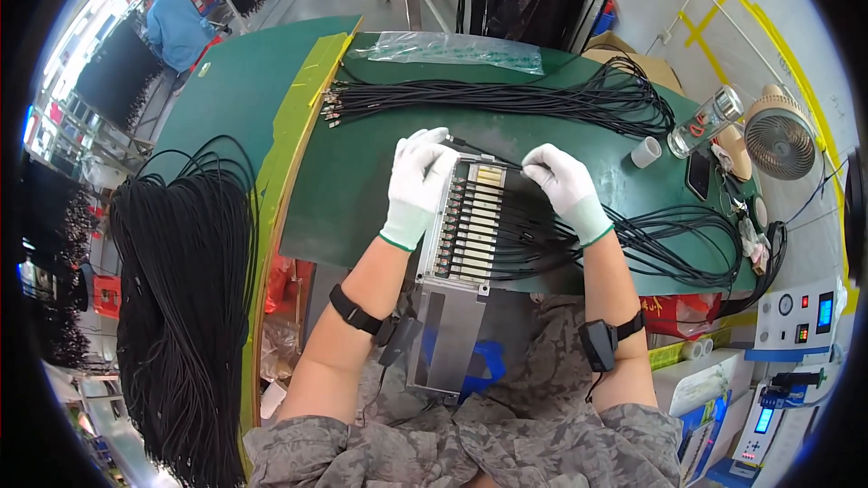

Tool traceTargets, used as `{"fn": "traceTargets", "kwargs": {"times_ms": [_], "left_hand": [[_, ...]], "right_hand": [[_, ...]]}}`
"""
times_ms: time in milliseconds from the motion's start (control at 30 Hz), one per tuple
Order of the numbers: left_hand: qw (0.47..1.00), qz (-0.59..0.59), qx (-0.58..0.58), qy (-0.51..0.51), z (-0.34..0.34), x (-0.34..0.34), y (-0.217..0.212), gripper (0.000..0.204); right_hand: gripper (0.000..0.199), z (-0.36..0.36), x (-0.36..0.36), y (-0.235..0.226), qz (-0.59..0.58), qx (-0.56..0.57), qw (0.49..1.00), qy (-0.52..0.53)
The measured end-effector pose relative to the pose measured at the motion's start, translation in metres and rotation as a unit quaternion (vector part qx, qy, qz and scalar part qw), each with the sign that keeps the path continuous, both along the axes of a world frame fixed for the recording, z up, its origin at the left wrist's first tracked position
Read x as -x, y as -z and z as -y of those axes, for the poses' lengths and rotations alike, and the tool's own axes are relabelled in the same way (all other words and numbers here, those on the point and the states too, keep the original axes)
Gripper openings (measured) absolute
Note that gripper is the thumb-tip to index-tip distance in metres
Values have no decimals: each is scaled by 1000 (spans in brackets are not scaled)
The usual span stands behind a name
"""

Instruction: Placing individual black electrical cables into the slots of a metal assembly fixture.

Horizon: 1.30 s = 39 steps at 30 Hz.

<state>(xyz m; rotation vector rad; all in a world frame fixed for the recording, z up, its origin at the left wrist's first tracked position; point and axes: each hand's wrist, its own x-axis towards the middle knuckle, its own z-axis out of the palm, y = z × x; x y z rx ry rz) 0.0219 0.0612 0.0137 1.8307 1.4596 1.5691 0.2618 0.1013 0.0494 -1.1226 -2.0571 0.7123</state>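
A metal fixture [469,221] with a row of slots lies on the near edge of the green table. Several black cables sit in its slots, connector ends at the left, and trail off to the right. Above its far end a single black cable [479,148] is stretched between my hands. My white-gloved left hand [418,183] closes its fingertips at the cable's connector end, which they partly cover. My right hand [568,188], gloved too, pinches the same cable farther along.
A bundle of black cables [488,96] lies across the far side of the table, beside a clear plastic bag [452,50]. More cables [185,298] hang at the left. A glass bottle [703,124], a white cup [646,153] and a fan [781,142] stand at the right.
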Motion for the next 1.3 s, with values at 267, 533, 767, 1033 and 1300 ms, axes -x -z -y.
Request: {"fn": "traceTargets", "kwargs": {"times_ms": [267,533,767,1033,1300], "left_hand": [[991,-116,-68,25,5,-4,-19,12],[996,-91,-17,12,8,-10,-12,14],[997,-63,-36,31,7,-8,-12,13],[994,-76,19,-78,3,12,-3,14],[980,-141,101,-94,-1,13,12,20]], "right_hand": [[21,15,45,-6,1,-25,998,-61],[16,13,40,-7,71,-76,993,-51],[12,12,42,-3,98,-165,980,-60],[10,2,16,-1,72,-116,991,12],[10,-2,4,-1,132,-116,984,19]]}}
